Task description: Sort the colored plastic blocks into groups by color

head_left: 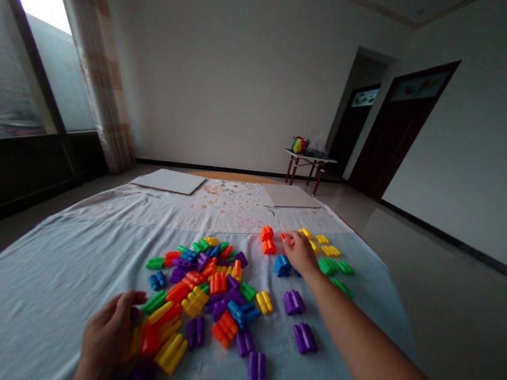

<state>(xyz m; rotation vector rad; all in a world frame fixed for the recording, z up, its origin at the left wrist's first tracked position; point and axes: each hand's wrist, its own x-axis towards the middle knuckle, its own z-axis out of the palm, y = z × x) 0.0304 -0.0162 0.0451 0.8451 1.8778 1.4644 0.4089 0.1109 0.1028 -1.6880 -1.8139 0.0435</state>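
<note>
Orange block [283, 236] sits at the fingertips of the right hand [301, 254], whose grip is nearly closed on it, over the far right part of the desk [63, 273]. An orange pair [267, 240] lies just left of it, far nearer the right hand than the left; the held block's long axis is too hidden to tell. The left hand [106, 330] is by the near-left edge of the mixed pile [218, 283], fingers curled; whether it holds anything, I cannot tell.
</note>
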